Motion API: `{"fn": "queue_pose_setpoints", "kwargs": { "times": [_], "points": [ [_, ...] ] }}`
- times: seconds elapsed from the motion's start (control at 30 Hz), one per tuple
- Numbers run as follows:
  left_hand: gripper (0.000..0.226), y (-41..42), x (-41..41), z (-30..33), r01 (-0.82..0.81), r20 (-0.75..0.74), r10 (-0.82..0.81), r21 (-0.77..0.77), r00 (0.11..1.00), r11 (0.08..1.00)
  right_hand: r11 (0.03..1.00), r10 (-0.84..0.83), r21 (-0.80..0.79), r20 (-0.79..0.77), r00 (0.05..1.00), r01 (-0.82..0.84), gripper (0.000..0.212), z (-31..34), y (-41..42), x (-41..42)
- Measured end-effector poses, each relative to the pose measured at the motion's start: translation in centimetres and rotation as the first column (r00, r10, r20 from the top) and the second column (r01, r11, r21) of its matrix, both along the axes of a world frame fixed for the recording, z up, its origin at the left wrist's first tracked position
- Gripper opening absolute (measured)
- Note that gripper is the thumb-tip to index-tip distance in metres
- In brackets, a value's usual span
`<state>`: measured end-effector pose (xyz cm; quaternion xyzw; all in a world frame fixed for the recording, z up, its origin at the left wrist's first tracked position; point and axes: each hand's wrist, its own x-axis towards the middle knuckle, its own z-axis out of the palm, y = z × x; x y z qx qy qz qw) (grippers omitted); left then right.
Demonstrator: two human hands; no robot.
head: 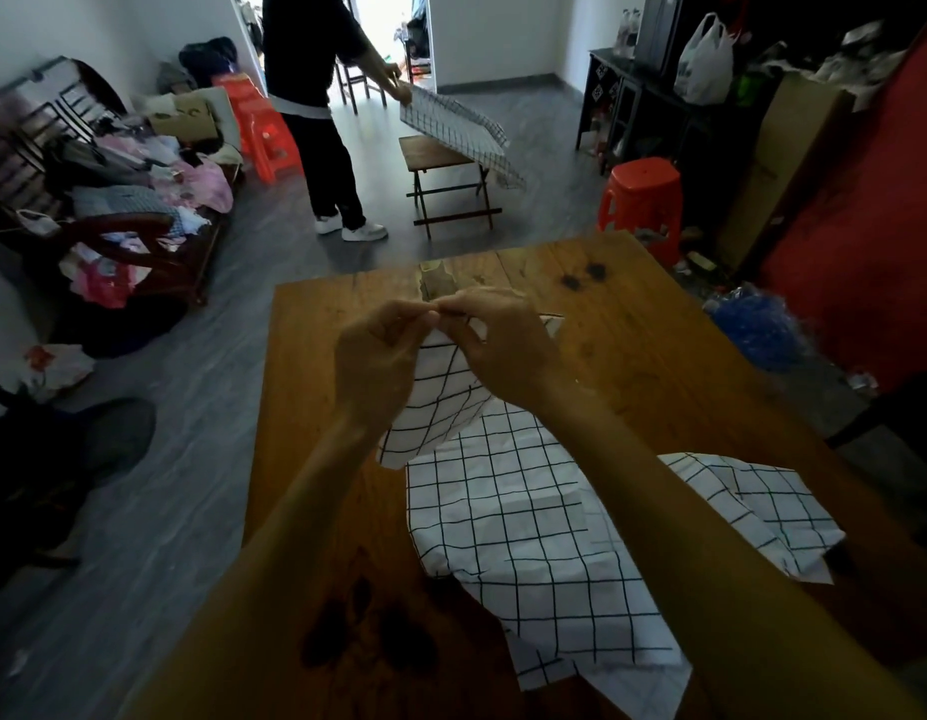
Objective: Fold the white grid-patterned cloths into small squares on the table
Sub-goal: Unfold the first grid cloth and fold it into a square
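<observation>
A white grid-patterned cloth (440, 402) is held raised above a wooden table (659, 345), its upper edge pinched by the left hand (378, 356) and the right hand (503, 340), whose fingertips meet at the top. The cloth's lower part is spread, rumpled, on the near tabletop. Beyond, a standing person (316, 96) holds a second grid cloth (451, 122) over a small folding table (440, 158).

Top corner of held cloth (440, 402) hidden behind left hand (378, 356) and right hand (503, 345); exact pinch pt not readable. Lower cloth (529, 537) partly under forearms, cut off at bottom edge. Desk (659, 330) near side out of frame. Bystander (316, 96) cropped above shoulders.
</observation>
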<state>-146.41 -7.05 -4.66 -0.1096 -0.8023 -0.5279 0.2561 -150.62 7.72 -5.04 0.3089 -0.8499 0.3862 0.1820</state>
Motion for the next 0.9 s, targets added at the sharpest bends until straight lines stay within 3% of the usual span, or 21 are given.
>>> {"fn": "queue_pose_setpoints", "kwargs": {
  "times": [0.2, 0.5, 0.63, 0.9],
  "points": [
    [0.021, -0.2, 0.7, -0.9, -0.125, -0.082, 0.117, -0.098, 0.99, 0.987, 0.995, 0.02, -0.102, 0.079, 0.997, -0.012, 0.015, 0.3, 0.0, 0.2],
    [0.019, -0.6, 1.2, -2.9, -0.15, -0.103, 0.14, -0.1, 0.985, 0.984, 0.987, 0.086, -0.144, 0.107, 0.991, -0.07, 0.018, 0.3, -0.8, 0.6],
    [0.014, -1.0, 1.2, -3.1, -0.158, -0.094, 0.147, -0.118, 0.985, 0.98, 0.987, 0.031, -0.156, 0.046, 0.998, -0.024, 0.01, 0.4, -1.2, 0.5],
    [0.014, -2.2, 1.5, -6.8, -0.207, -0.055, 0.2, -0.235, 0.978, 0.95, 0.959, -0.105, -0.267, -0.015, 0.994, 0.097, 0.019, 1.8, 0.0, -0.1]
  ]
}}
